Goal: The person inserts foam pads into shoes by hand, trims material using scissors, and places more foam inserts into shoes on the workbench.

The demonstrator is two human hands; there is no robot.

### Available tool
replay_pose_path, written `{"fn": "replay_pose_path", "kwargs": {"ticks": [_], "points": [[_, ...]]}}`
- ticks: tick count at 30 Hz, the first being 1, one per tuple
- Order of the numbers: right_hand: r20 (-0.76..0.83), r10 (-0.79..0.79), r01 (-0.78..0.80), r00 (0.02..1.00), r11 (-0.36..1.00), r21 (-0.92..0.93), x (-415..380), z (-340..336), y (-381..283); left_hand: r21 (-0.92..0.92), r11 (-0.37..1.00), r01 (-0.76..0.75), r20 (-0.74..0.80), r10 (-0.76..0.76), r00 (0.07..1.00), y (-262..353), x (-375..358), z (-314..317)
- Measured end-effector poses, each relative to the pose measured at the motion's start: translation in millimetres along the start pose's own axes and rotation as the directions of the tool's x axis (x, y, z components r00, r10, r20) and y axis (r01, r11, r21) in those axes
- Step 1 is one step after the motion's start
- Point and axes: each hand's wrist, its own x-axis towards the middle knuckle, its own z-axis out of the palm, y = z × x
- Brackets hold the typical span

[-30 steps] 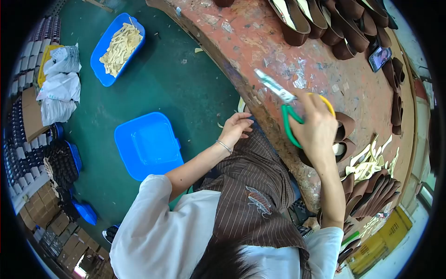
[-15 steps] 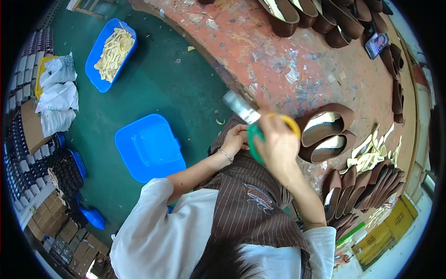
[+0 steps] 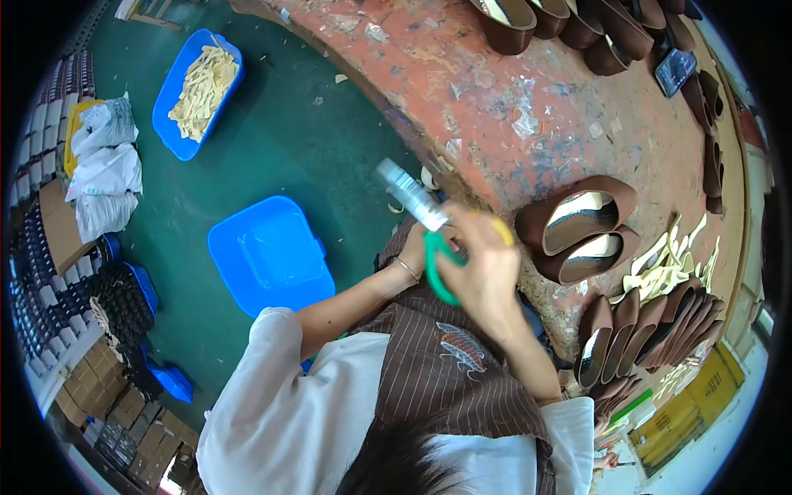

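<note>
Over the lap, at the table edge: right hand (image 3: 483, 268), fingers closed through the handles of the scissors (image 3: 429, 231). One handle green, the other yellow; the pale blades point up and left, away from the body, and appear blurred. Whether the blades stand open or closed cannot be told.

Left hand (image 3: 421, 239): just behind the scissors and largely hidden by them and by the right hand. A bracelet (image 3: 405, 267) shows at the wrist. Fingers curled near the table edge; whether they hold anything cannot be told.

Below the hands: brown striped apron (image 3: 450, 363) over a white shirt.

Right of the hands, on the table (image 3: 495, 91): two brown shoe uppers (image 3: 582, 231), lying side by side, touching, pale linings showing. The worn red surface around them carries paint marks and paper scraps.

Further right: a loose heap of pale strips (image 3: 668, 268). Beneath it, at the near edge, a stack of brown uppers (image 3: 652, 330) set on edge, leaning against one another.

Far side of the table: a row of brown uppers (image 3: 577, 25), with a phone (image 3: 675, 72) lying beside them, screen lit.

On the green floor, left of the person: an upturned blue tub (image 3: 268, 256), close to the lap. Well beyond it, a blue tray (image 3: 198, 91) filled with pale strips. Left of that, white bags (image 3: 103, 165) heaped together.

Far left edge: cartons (image 3: 91, 375) and rows of dark stock, too small to identify.
</note>
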Motion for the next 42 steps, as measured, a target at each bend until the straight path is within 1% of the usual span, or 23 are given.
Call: {"fn": "replay_pose_path", "kwargs": {"ticks": [1, 3, 5, 6, 7, 8, 9, 11, 17, 19, 21, 22, 24, 25, 27, 28, 30, 32, 33, 34, 36, 39, 42], "points": [[-0.097, 0.051, -0.056, 0.994, 0.997, -0.047, 5.4, -2.4, 4.9, 0.08, 0.99, -0.114, -0.029, 0.117, 0.993, -7.2, 11.0, -4.0], [-0.114, 0.129, -0.147, 0.985, 0.974, -0.174, 14.9, -10.6, 7.5, 0.028, 0.998, 0.063, -0.092, -0.06, 0.994, -9.7, 8.3, -2.3], [0.087, -0.005, 0.012, 0.996, 0.996, -0.083, 12.4, -11.2, 15.5, 0.146, 0.987, -0.062, -0.063, 0.072, 0.995, -11.9, 9.7, -3.3], [0.176, 0.029, -0.047, 0.984, 0.994, 0.1, 12.6, -10.1, 14.0, 0.221, 0.964, -0.15, 0.002, 0.154, 0.988, -16.0, 14.7, -9.1], [0.117, -0.014, 0.004, 0.993, 0.996, 0.086, 13.0, -5.1, 12.7, 0.285, 0.927, -0.244, 0.068, 0.234, 0.97, -21.1, 19.9, -13.3], [0.049, -0.006, 0.01, 0.999, 0.996, -0.089, 18.3, -2.3, 9.3, -0.021, 0.984, -0.175, 0.002, 0.175, 0.985, -30.5, 24.1, -11.1], [-0.017, -0.009, 0.004, 1.0, 0.966, -0.258, 24.4, -0.1, 6.5, 0.3, 0.939, -0.166, -0.053, 0.191, 0.98, -11.1, 17.0, -0.7], [0.036, 0.015, 0.0, 0.999, 0.925, -0.379, 35.8, 1.7, 10.2, 0.201, 0.976, 0.083, -0.118, -0.06, 0.991, 2.5, 12.8, 8.1], [0.029, 0.016, 0.0, 0.999, 0.883, -0.469, 39.6, -64.1, 11.4, 0.088, 0.981, 0.17, -0.075, -0.164, 0.984, 15.3, 14.9, 4.5], [-0.168, -0.042, -0.068, 0.985, 0.8, -0.596, 38.6, -95.8, 21.8, 0.109, 0.974, 0.198, -0.062, -0.192, 0.979, 13.0, 20.3, -1.7], [-0.331, 0.026, -0.203, 0.943, 0.833, -0.514, 44.3, -131.1, 13.4, 0.101, 0.971, 0.217, -0.066, -0.211, 0.975, 13.2, 22.8, 0.2], [-0.41, 0.231, -0.391, 0.882, 0.846, -0.364, 46.0, -139.7, 6.0, 0.144, 0.973, 0.182, -0.072, -0.174, 0.982, 12.9, 23.7, 2.8], [-0.351, 0.314, -0.397, 0.882, 0.897, -0.195, 51.1, -144.3, -0.4, 0.24, 0.964, 0.114, -0.076, -0.098, 0.992, 12.5, 19.8, 9.3], [-0.279, 0.341, -0.38, 0.898, 0.92, -0.095, 53.4, -143.5, 2.0, 0.333, 0.942, -0.044, -0.054, 0.066, 0.996, 14.0, 16.9, 13.5], [-0.103, 0.315, -0.305, 0.943, 0.947, 0.103, 56.5, -133.3, 12.9, 0.491, 0.795, -0.357, 0.041, 0.388, 0.921, 21.8, 7.2, 25.8], [-0.039, 0.358, -0.334, 0.933, 0.901, 0.277, 60.9, -128.1, 12.5, 0.521, 0.786, -0.333, 0.04, 0.368, 0.929, 42.7, -1.1, 36.1], [0.061, 0.353, -0.334, 0.934, 0.798, 0.502, 68.1, -119.3, 13.2, 0.597, 0.628, -0.499, 0.12, 0.546, 0.829, 67.2, -5.3, 48.5], [0.159, 0.337, -0.368, 0.928, 0.763, 0.531, 73.7, -116.6, 21.6, 0.663, 0.379, -0.646, 0.226, 0.722, 0.655, 81.2, -1.0, 53.4], [0.115, 0.269, -0.289, 0.956, 0.806, 0.517, 76.1, -110.7, 27.7, 0.678, 0.202, -0.707, 0.296, 0.805, 0.514, 87.6, 5.6, 53.9], [0.208, 0.314, -0.377, 0.926, 0.754, 0.538, 81.2, -114.4, 20.4, 0.659, 0.129, -0.741, 0.326, 0.839, 0.436, 95.1, 10.2, 54.2], [0.328, 0.319, -0.455, 0.889, 0.69, 0.563, 89.7, -119.9, 13.7, 0.703, 0.017, -0.711, 0.321, 0.885, 0.338, 121.8, 18.3, 52.3], [0.343, 0.286, -0.433, 0.895, 0.744, 0.508, 104.2, -127.0, 7.8, 0.799, -0.12, -0.589, 0.309, 0.923, 0.23, 179.4, 41.9, 31.8], [0.268, 0.247, -0.352, 0.931, 0.8, 0.486, 126.9, -127.5, 8.6, 0.845, -0.141, -0.516, 0.31, 0.915, 0.257, 238.3, 85.6, 14.4]]}}
